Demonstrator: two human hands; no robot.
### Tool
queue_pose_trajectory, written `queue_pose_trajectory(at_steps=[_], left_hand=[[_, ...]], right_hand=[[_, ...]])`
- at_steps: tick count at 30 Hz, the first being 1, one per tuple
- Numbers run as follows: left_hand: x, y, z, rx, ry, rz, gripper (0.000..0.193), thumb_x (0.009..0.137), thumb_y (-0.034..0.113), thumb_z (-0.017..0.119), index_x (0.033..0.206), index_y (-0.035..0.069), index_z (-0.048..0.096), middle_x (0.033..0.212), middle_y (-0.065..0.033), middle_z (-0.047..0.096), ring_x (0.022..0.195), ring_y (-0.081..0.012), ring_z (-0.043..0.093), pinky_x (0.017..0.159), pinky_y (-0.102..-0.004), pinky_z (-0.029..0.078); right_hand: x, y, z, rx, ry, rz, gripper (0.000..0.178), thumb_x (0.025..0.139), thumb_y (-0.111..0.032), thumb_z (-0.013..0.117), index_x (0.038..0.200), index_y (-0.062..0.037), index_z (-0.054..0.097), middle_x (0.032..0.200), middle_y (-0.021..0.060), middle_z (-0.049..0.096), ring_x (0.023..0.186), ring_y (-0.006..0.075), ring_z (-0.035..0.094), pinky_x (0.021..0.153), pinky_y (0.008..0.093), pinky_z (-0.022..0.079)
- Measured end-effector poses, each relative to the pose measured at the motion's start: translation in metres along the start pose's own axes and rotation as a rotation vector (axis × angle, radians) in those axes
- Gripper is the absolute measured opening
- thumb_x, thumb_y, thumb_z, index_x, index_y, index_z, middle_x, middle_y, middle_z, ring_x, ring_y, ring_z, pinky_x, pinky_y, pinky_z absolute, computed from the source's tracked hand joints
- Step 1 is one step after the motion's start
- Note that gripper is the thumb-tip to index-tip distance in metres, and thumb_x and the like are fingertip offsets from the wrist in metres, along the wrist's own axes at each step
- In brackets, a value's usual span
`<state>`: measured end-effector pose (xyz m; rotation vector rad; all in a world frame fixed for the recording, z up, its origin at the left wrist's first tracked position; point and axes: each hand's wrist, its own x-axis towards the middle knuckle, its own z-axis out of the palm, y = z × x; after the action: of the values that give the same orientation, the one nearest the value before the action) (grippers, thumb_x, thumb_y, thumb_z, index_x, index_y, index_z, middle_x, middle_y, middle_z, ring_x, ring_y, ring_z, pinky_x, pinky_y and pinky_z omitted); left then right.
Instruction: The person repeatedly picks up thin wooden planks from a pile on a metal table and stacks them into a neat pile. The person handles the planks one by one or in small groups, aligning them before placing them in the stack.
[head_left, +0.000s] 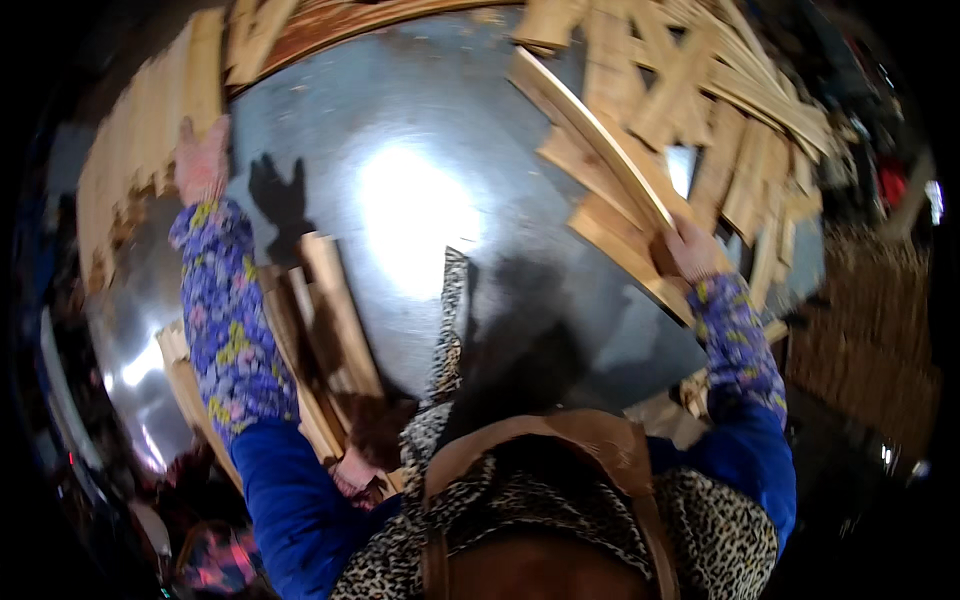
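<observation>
My left hand [203, 165], in a pale pink glove, reaches out at the far left with its fingers spread. It rests on or just over the near end of a row of light wooden slats [150, 110] laid side by side; whether it touches them I cannot tell. My right hand [692, 250], also gloved, is closed around the near end of a long thin wooden board [590, 125]. That board is tilted on its edge and slants away to the far left, beside other boards [612, 240] lying flat on the grey metal table [330, 110].
A jumbled heap of wooden boards [690, 90] covers the table's far right. Several narrow strips [340, 310] lie by my left forearm. A brown-red plank [340, 30] runs along the far edge. Stacked brown material [860, 320] stands at the right, beyond the table.
</observation>
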<state>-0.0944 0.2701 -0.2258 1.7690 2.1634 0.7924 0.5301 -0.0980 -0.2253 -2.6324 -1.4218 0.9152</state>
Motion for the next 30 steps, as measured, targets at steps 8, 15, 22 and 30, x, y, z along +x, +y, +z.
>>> queue_pose_trajectory(at_steps=[8, 15, 22, 30], left_hand=[[-0.401, 0.167, 0.169, -1.323, -1.053, -0.638, 0.055, 0.099, 0.03, 0.072, 0.143, -0.001, 0.064, 0.125, -0.013, 0.072, 0.114, -0.0258, 0.066, 0.106, -0.039, 0.051], [-0.473, 0.111, 0.146, -0.699, -0.808, -0.501, 0.054, 0.097, 0.023, 0.071, 0.142, -0.007, 0.063, 0.126, -0.0144, 0.073, 0.111, -0.0248, 0.068, 0.103, -0.0397, 0.053], [-0.503, 0.071, 0.15, -0.48, -0.692, -0.37, 0.081, 0.096, 0.035, 0.072, 0.157, -0.013, 0.046, 0.149, -0.0266, 0.063, 0.137, -0.0342, 0.061, 0.118, -0.0398, 0.044], [-0.546, 0.084, 0.123, -0.69, -0.53, -0.463, 0.045, 0.098, 0.028, 0.068, 0.131, -0.003, 0.072, 0.118, -0.0158, 0.078, 0.102, -0.0264, 0.074, 0.097, -0.041, 0.056]], right_hand=[[-0.038, 0.005, 0.142, 1.297, -0.429, -0.149, 0.05, 0.104, -0.042, 0.075, 0.136, -0.0038, 0.071, 0.132, 0.0107, 0.073, 0.123, 0.0236, 0.065, 0.111, 0.0387, 0.05], [-0.076, 0.199, 0.106, -0.436, 0.426, -0.187, 0.093, 0.079, -0.054, 0.085, 0.154, -0.0085, 0.054, 0.145, 0.022, 0.064, 0.134, 0.0413, 0.061, 0.113, 0.0515, 0.05], [-0.068, 0.17, 0.084, -0.28, 0.073, -0.218, 0.087, 0.089, -0.06, 0.078, 0.157, -0.0123, 0.053, 0.138, 0.026, 0.067, 0.125, 0.0422, 0.067, 0.106, 0.0508, 0.054], [-0.117, 0.049, 0.162, 1.798, -0.958, 0.083, 0.072, 0.097, -0.054, 0.077, 0.142, 0.0009, 0.064, 0.117, 0.0183, 0.077, 0.099, 0.03, 0.077, 0.089, 0.0407, 0.064]])
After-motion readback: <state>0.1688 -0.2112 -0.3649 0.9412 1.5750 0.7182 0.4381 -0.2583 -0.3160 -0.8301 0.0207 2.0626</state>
